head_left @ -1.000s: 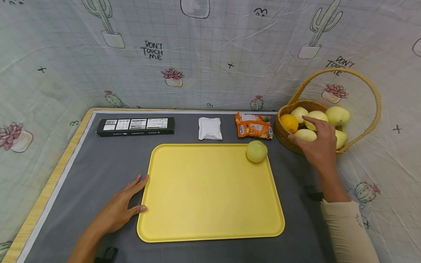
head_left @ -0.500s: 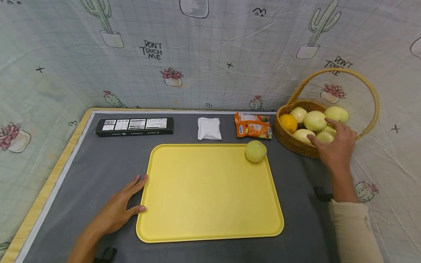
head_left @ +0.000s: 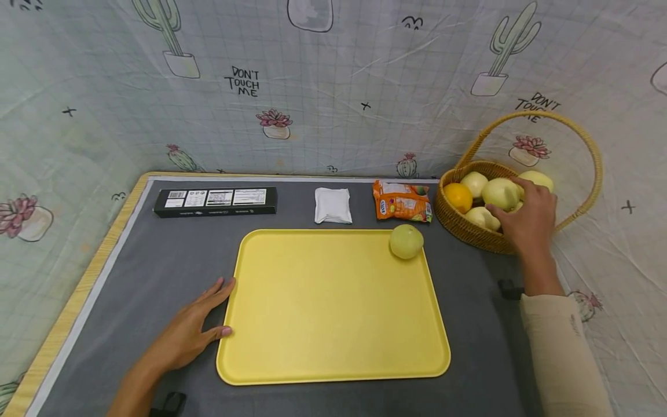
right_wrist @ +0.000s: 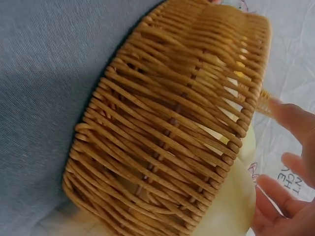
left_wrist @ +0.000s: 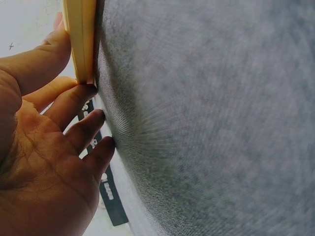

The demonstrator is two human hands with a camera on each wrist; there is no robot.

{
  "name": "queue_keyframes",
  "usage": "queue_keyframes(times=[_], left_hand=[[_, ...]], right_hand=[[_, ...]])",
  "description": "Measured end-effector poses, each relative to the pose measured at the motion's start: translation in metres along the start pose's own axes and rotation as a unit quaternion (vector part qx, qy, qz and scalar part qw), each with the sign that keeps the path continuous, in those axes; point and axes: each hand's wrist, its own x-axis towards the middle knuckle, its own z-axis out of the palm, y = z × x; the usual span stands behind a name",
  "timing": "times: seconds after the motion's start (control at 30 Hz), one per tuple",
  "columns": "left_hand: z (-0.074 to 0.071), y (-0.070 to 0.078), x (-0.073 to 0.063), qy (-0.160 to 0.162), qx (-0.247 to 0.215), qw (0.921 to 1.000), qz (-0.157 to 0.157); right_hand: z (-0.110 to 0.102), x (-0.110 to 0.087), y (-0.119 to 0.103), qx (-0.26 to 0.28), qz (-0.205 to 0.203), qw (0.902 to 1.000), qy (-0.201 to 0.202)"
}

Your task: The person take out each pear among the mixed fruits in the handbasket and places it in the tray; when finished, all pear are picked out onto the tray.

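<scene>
Yellow in the head view, one tray (head_left: 333,307), apparently steadied by the left hand (head_left: 190,327) spread at its edge, bears one green fruit (head_left: 406,241). The right hand (head_left: 534,217) curves over one basket (head_left: 471,233), which gathers one orange (head_left: 458,198) and at least four pale fruits (head_left: 500,194). Left wrist: fingertips (left_wrist: 89,90) touch the tray. Right wrist: whether fruit is pinched, I cannot tell.

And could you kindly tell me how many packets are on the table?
2, both beyond the yellow tray: the white packet behind its middle, the orange packet beside the basket.
</scene>
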Motion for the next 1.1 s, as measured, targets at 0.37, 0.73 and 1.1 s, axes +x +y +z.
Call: queue_keyframes(times=[0.37, 0.73, 1.1], left_hand=[[0.000, -0.001, 0.000, 0.000, -0.004, 1.0000, 0.000], [0.001, -0.001, 0.000, 0.001, 0.001, 1.0000, 0.004], [0.000, 0.000, -0.001, -0.004, -0.003, 1.0000, -0.001]], right_hand=[[0.002, 0.022, 0.001, -0.054, 0.017, 0.9949, -0.083], [0.011, 0.034, 0.005, -0.105, 0.023, 0.9887, -0.105], [0.014, 0.036, 0.005, -0.106, 0.021, 0.9890, -0.100]])
